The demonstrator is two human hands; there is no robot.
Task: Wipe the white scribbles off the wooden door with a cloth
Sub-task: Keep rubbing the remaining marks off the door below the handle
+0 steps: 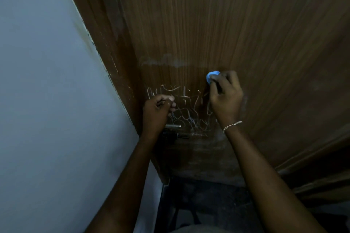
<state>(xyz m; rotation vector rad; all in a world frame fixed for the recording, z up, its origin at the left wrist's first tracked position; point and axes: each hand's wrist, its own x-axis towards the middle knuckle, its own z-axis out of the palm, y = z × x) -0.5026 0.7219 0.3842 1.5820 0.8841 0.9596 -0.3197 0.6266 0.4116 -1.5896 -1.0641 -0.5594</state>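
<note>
The wooden door (217, 24) fills the upper and right part of the view. White scribbles (186, 108) cover a patch of it between my two hands, above the handle. A small blue cloth (211, 75) is bunched in my right hand (225, 96), which presses it to the door at the upper right edge of the scribbles. A bracelet sits on that wrist. My left hand (157, 111) is curled into a loose fist at the left edge of the scribbles, knuckles against the door; nothing shows in it. A pale smear (166, 61) lies above the scribbles.
A metal door handle (173, 126) juts out just below my left hand, with dark lock hardware under it. A pale grey wall (47, 100) runs along the left of the door frame. Dark floor lies at the bottom.
</note>
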